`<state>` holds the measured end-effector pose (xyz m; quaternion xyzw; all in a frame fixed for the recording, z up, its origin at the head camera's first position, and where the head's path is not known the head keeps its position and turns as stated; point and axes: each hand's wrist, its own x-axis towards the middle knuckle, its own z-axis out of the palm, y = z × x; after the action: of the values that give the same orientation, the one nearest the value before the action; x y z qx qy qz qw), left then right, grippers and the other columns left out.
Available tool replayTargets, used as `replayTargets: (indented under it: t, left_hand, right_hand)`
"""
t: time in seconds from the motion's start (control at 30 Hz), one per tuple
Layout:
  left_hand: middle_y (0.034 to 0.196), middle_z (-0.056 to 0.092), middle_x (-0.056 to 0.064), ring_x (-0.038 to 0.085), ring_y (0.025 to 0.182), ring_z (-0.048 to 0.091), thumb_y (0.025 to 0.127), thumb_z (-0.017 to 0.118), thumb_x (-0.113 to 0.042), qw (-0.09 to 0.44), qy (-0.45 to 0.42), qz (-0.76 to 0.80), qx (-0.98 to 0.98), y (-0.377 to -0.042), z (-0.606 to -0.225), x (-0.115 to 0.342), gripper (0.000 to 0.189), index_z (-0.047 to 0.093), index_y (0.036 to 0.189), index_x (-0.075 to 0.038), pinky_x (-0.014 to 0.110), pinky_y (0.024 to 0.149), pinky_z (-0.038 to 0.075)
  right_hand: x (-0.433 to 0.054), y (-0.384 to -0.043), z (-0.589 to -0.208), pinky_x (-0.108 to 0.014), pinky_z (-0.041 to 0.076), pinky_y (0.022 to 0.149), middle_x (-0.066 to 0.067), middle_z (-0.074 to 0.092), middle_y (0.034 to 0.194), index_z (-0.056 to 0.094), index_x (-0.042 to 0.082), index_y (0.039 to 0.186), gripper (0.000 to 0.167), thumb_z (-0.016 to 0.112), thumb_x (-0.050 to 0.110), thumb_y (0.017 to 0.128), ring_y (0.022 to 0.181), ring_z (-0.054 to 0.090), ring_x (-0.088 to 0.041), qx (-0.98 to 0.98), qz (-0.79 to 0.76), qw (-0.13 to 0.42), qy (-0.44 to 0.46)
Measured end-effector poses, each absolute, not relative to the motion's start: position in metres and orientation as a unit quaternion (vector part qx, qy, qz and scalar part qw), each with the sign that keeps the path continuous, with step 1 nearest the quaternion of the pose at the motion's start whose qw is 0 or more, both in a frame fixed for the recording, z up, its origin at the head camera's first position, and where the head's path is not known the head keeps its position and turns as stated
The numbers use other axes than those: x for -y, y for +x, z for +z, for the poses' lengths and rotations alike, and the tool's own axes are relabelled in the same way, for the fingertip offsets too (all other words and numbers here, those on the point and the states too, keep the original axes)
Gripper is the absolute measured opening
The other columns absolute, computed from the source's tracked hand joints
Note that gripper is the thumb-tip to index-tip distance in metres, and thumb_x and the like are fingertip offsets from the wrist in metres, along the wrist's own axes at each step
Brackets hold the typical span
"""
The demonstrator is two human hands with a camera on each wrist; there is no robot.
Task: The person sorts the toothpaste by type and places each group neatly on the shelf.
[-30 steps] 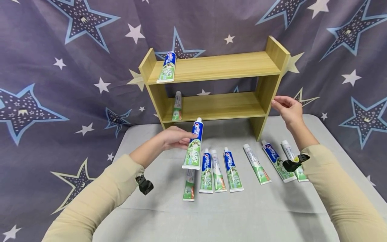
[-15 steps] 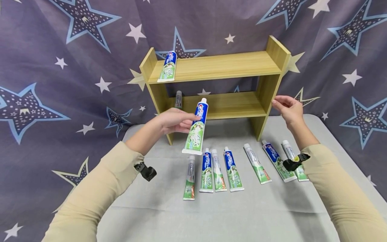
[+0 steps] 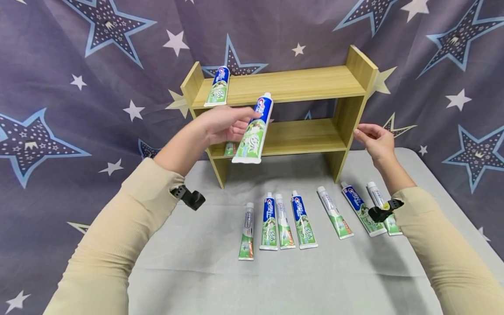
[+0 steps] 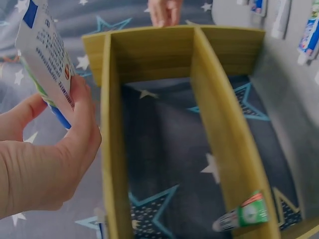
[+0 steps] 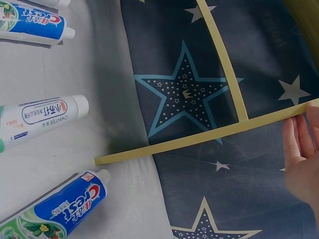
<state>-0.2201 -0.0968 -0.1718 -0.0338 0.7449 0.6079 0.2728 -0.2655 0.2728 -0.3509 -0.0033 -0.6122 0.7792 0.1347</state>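
Note:
My left hand (image 3: 226,124) pinches a blue-and-green toothpaste tube (image 3: 253,131) between thumb and fingers. In the head view the tube is tilted, cap up, in front of the wooden shelf (image 3: 303,136); the left wrist view shows its white printed back (image 4: 50,55). My right hand (image 3: 376,140) holds the front edge of the shelf's right side panel, thumb and fingertips against it; the right wrist view shows these fingers (image 5: 294,137) at the panel. One blue-and-green tube (image 3: 218,86) lies at the left of the top board. Behind my left hand, a grey-and-green tube (image 4: 244,217) lies on the lower board.
Several toothpaste tubes lie on the grey-covered table (image 3: 220,280) before the shelf: a grey-and-green one (image 3: 247,232) at left, blue-and-green ones (image 3: 303,221) between, and white-and-green ones (image 3: 334,214) farther right. A star-patterned curtain (image 3: 130,83) hangs behind.
My left hand has lifted the toothpaste tube from just above the table tubes up to the height between the two boards. The right hand stays at the side panel.

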Motion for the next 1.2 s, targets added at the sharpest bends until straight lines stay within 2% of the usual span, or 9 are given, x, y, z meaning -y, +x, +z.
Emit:
replayTargets:
  t: [0.2, 0.4, 0.5, 0.63, 0.8, 0.9, 1.0, 1.13, 1.2]
  left_hand:
    - [0.082, 0.059, 0.002, 0.007, 0.062, 0.056, 0.093, 0.061, -0.02, 0.257, -0.063, 0.594, -0.76, -0.24, -0.149, 0.092, 0.042, 0.045, 0.128, -0.002, 0.013, 0.054, 0.051]
    - [0.116, 0.057, 0.006, 0.01, 0.08, 0.061, 0.092, 0.063, -0.021, 0.231, -0.109, 0.581, -0.773, -0.263, -0.131, 0.086, 0.059, 0.037, 0.142, -0.007, 0.018, 0.071, 0.058]
    - [0.124, 0.055, 0.006, 0.009, 0.079, 0.059, 0.092, 0.064, -0.023, 0.207, -0.129, 0.563, -0.79, -0.277, -0.126, 0.08, 0.059, 0.038, 0.143, -0.006, 0.015, 0.067, 0.056]
    - [0.125, 0.057, 0.004, 0.007, 0.076, 0.058, 0.09, 0.066, -0.023, 0.172, -0.161, 0.548, -0.802, -0.296, -0.124, 0.071, 0.056, 0.043, 0.139, -0.008, 0.014, 0.057, 0.05]
    - [0.132, 0.058, 0.002, 0.009, 0.094, 0.067, 0.086, 0.07, -0.023, 0.111, -0.192, 0.535, -0.815, -0.315, -0.128, 0.063, 0.062, 0.039, 0.14, -0.016, 0.018, 0.077, 0.058]
    - [0.143, 0.046, 0.002, 0.007, 0.085, 0.067, 0.085, 0.071, -0.03, 0.058, -0.184, 0.469, -0.862, -0.323, -0.136, 0.061, 0.072, 0.033, 0.144, -0.016, 0.015, 0.079, 0.057]
    - [0.148, 0.035, 0.004, 0.001, 0.077, 0.055, 0.083, 0.071, -0.039, 0.006, -0.178, 0.39, -0.903, -0.328, -0.144, 0.059, 0.077, 0.033, 0.145, -0.015, 0.01, 0.072, 0.056]
    - [0.144, 0.041, 0.005, 0.002, 0.068, 0.047, 0.084, 0.068, -0.047, -0.024, -0.177, 0.34, -0.923, -0.331, -0.147, 0.058, 0.071, 0.041, 0.14, -0.012, 0.009, 0.059, 0.051]
    - [0.141, 0.045, 0.005, 0.002, 0.068, 0.049, 0.085, 0.066, -0.048, -0.022, -0.17, 0.324, -0.93, -0.33, -0.145, 0.058, 0.069, 0.043, 0.138, -0.012, 0.01, 0.058, 0.051]
  right_hand:
    - [-0.272, -0.265, -0.352, -0.009, 0.055, 0.065, 0.012, 0.071, 0.071, 0.072, 0.017, 0.08, 0.022, 0.067, -0.005, 0.083, 0.066, 0.067, 0.001, 0.622, 0.771, 0.135, -0.013]
    - [-0.272, -0.265, -0.353, -0.008, 0.055, 0.065, 0.014, 0.07, 0.071, 0.073, 0.019, 0.078, 0.022, 0.07, -0.002, 0.082, 0.066, 0.067, 0.002, 0.636, 0.758, 0.145, -0.019]
    - [-0.272, -0.266, -0.353, -0.008, 0.055, 0.065, 0.015, 0.071, 0.071, 0.073, 0.021, 0.078, 0.021, 0.071, 0.0, 0.082, 0.066, 0.067, 0.003, 0.646, 0.748, 0.151, -0.02]
    - [-0.274, -0.266, -0.353, -0.008, 0.054, 0.064, 0.015, 0.07, 0.07, 0.073, 0.021, 0.079, 0.019, 0.073, 0.002, 0.082, 0.065, 0.067, 0.003, 0.655, 0.739, 0.158, -0.023]
    - [-0.276, -0.264, -0.353, -0.009, 0.055, 0.063, 0.014, 0.07, 0.07, 0.073, 0.019, 0.079, 0.019, 0.072, 0.001, 0.081, 0.065, 0.067, 0.002, 0.645, 0.747, 0.159, -0.021]
    - [-0.275, -0.264, -0.352, -0.009, 0.055, 0.063, 0.013, 0.07, 0.07, 0.073, 0.019, 0.078, 0.02, 0.072, -0.001, 0.081, 0.065, 0.067, 0.002, 0.642, 0.75, 0.159, -0.021]
    - [-0.274, -0.265, -0.351, -0.009, 0.055, 0.064, 0.014, 0.07, 0.07, 0.073, 0.019, 0.078, 0.02, 0.071, 0.0, 0.082, 0.065, 0.067, 0.002, 0.643, 0.749, 0.156, -0.023]
    - [-0.272, -0.266, -0.35, -0.009, 0.055, 0.065, 0.015, 0.07, 0.07, 0.073, 0.02, 0.079, 0.02, 0.072, 0.001, 0.082, 0.066, 0.067, 0.002, 0.651, 0.743, 0.153, -0.028]
    - [-0.271, -0.267, -0.349, -0.009, 0.055, 0.065, 0.015, 0.07, 0.07, 0.073, 0.02, 0.078, 0.02, 0.072, 0.001, 0.082, 0.066, 0.067, 0.003, 0.651, 0.743, 0.153, -0.028]
